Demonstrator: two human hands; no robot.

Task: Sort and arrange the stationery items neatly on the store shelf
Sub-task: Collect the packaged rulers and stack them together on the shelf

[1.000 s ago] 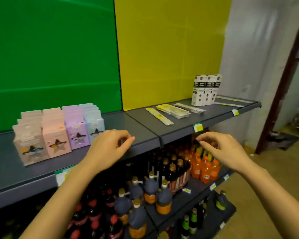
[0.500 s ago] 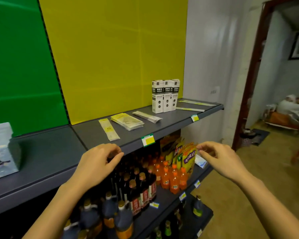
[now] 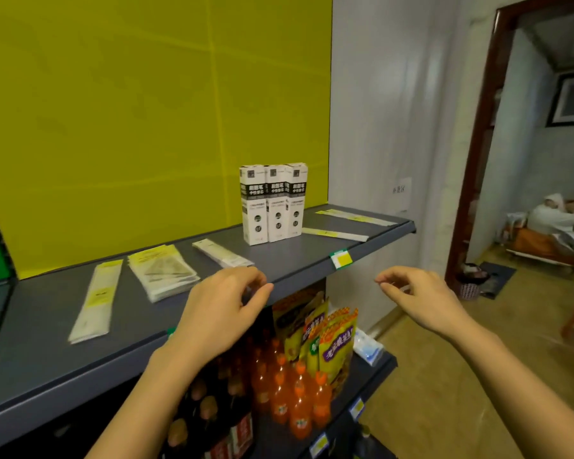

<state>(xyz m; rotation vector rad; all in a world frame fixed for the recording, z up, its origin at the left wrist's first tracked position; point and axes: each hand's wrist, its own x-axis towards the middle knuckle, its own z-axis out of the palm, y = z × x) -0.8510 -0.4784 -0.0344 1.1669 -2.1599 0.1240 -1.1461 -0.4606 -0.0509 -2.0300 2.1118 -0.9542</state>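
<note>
**A:** On the grey shelf [image 3: 299, 260] in front of the yellow back panel [image 3: 146, 111], three white-and-black boxes [image 3: 272, 203] are standing upright, touching side by side. Everything else is lying flat: a long yellow-labelled packet [image 3: 95, 301] toward the left, a stack of clear sleeves [image 3: 163, 274] just beside it, a narrow packet [image 3: 222, 253] near the boxes, and two thin strips [image 3: 335, 234] out past them at the right end.

**B:** And the hands? Are they grabbing anything?

**A:** Nope. The left hand [image 3: 222, 309] is hovering over the shelf's front edge with fingers loosely curled, holding nothing. The right hand [image 3: 421, 299] is hanging in the air off the shelf's right end, also half curled and empty, well apart from the stationery.

**B:** What's sitting underneath?

**A:** Orange drink bottles [image 3: 292, 392] and yellow snack bags [image 3: 325, 336] are filling the lower shelf, with darker bottles to their left. A yellow price tag [image 3: 340, 259] is clipped to the top shelf's edge.
</note>
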